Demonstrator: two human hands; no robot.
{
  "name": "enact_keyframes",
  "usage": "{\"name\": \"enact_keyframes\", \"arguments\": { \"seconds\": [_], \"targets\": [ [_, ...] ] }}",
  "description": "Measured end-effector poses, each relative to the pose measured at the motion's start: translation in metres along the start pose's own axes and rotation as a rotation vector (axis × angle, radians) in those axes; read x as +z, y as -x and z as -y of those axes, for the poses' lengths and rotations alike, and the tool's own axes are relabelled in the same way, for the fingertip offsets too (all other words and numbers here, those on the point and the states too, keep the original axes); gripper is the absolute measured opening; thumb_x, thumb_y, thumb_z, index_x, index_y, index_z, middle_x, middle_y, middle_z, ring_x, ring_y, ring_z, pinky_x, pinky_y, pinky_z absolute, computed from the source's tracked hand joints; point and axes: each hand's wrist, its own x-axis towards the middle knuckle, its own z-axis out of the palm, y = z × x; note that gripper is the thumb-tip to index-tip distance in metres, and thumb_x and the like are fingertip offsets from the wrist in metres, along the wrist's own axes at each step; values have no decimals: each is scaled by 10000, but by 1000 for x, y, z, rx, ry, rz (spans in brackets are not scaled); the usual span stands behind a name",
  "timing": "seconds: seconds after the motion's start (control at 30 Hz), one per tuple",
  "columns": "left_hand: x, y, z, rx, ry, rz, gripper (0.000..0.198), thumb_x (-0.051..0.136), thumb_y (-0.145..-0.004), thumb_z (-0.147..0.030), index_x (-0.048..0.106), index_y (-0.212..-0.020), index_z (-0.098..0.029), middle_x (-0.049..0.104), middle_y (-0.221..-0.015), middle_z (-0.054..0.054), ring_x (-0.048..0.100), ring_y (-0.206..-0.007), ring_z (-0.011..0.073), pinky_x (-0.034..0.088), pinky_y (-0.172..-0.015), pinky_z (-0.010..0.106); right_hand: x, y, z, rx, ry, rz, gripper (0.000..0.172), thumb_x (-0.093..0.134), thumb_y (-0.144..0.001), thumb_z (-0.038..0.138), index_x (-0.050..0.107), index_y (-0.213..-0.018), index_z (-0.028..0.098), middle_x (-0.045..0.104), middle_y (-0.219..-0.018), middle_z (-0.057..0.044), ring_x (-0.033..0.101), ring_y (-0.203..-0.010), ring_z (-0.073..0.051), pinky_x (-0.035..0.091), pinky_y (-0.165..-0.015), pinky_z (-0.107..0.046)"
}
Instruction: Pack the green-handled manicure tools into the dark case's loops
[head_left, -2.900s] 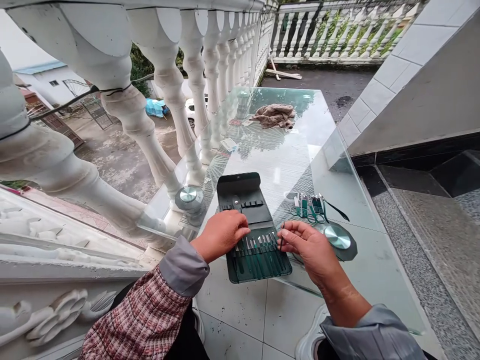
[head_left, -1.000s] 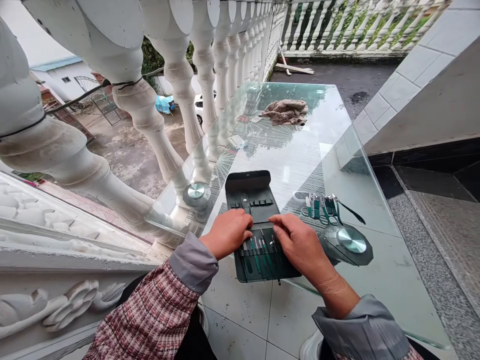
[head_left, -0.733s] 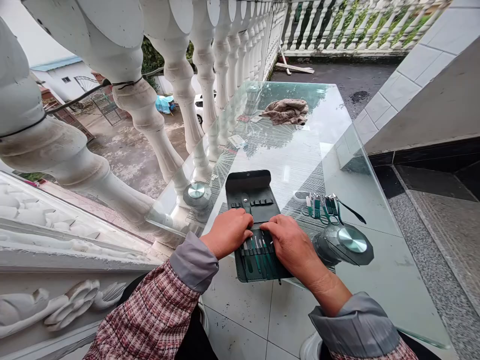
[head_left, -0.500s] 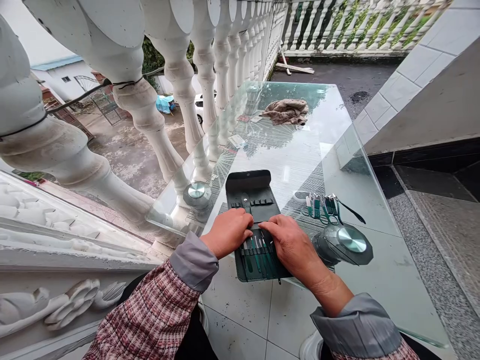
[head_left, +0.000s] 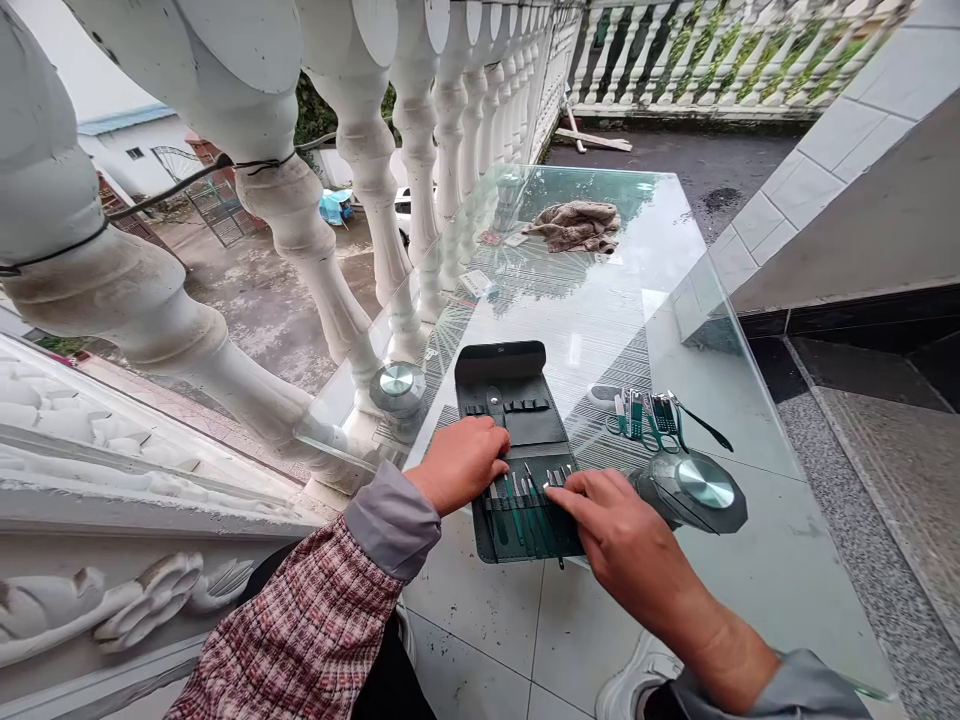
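Observation:
A black folding manicure case (head_left: 536, 425) lies open on the glass table, its top flap raised at the far end. Slim green-handled tools (head_left: 525, 515) with metal tips stand in loops across its near half. My left hand (head_left: 465, 460) is closed on the case's left edge, fingertips beside the leftmost tools. At the right edge, my right hand (head_left: 619, 520) has its fingers drawn together over the tools there; what lies between the fingertips is hidden. Right of the case lie several nail clippers (head_left: 660, 412) and a pair of scissors (head_left: 660, 440) with green handles.
The glass tabletop (head_left: 765, 510) rests on round metal-capped supports, one (head_left: 397, 385) left of the case and another (head_left: 705, 482) right. A crumpled brown cloth (head_left: 576, 226) lies at the far end. White balusters (head_left: 307, 240) run along the left side.
My right hand has slid toward me and to the right along the case, uncovering several tool tips near its right edge. My left hand stays on the left edge.

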Motion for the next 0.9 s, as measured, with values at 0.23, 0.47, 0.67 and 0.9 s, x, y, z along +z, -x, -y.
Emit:
{"name": "enact_keyframes", "arguments": {
  "seconds": [0.23,0.47,0.67,0.9],
  "targets": [
    [2,-3,0,1,-2,-16,150,639,-831,-348,601,-895,-217,618,-905,9,593,-889,199,446,-664,266,6,24,12,-140,204,-73,369,364,-845,-9,642,-1072,81,615,-957,-126,487,-883,-220,432,-747,-352],
    [-1,-5,-2,-19,13,7,131,629,-840,-337,591,-868,-215,622,-913,8,585,-899,191,439,-676,253,4,31,13,-159,234,-95,398,358,-838,-27,644,-1077,114,621,-993,-117,492,-948,-225,419,-800,-361],
    [0,-4,-2,-12,2,-6,135,630,-839,-337,588,-863,-211,624,-901,8,585,-893,193,430,-665,255,6,30,12,-103,156,-85,430,347,-854,-5,625,-1152,131,610,-1007,-121,498,-959,-209,433,-812,-350],
    [-2,-4,-3,-14,-2,0,137,633,-839,-338,588,-866,-211,624,-911,5,584,-894,193,427,-657,256,12,33,16,-35,62,-83,426,362,-857,14,615,-1168,158,612,-1055,-114,503,-997,-210,454,-828,-373]
  ]
}}
